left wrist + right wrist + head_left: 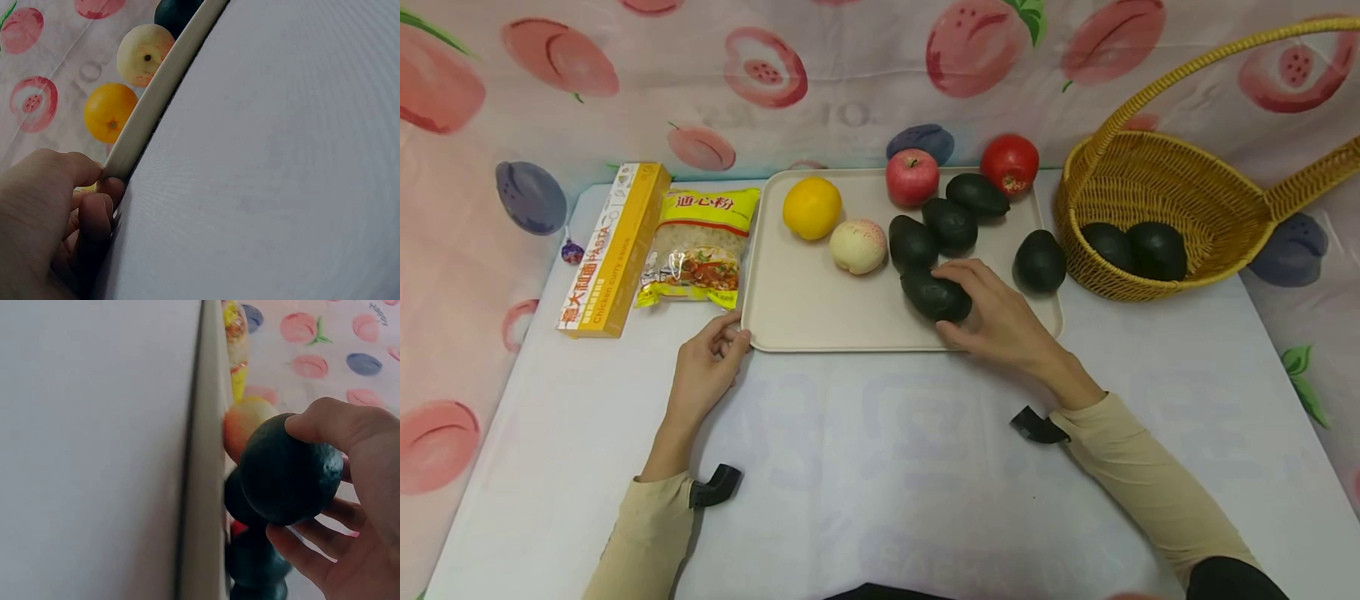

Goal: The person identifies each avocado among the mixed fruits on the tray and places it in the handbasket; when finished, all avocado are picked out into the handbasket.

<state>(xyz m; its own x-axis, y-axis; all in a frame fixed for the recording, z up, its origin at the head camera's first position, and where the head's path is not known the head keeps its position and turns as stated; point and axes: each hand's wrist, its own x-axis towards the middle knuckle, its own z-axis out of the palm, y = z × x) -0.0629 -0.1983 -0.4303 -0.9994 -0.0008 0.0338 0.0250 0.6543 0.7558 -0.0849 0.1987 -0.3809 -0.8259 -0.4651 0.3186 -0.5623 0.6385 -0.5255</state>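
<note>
My right hand [1000, 312] grips a dark avocado [936, 295] over the front of the cream tray [820, 325]. Thumb and fingers curl round this avocado [290, 472] in the right wrist view. Behind it on the tray lie more avocados [951, 226], and one avocado [1040, 262] sits apart at the right edge. At the tray's front left corner, my left hand [703, 367] pinches the rim [134, 140] between thumb and fingers. A pale peach [858, 247], an orange [812, 207], a red apple [912, 177] and a red pomegranate [1010, 165] are also on the tray.
A wicker basket [1217, 271] with a tall handle stands right of the tray, holding two avocados [1156, 251]. To the left lie a yellow pasta box [613, 250] and a bag of pasta [700, 246]. A fruit-print cloth [850, 83] hangs behind the white table [880, 467].
</note>
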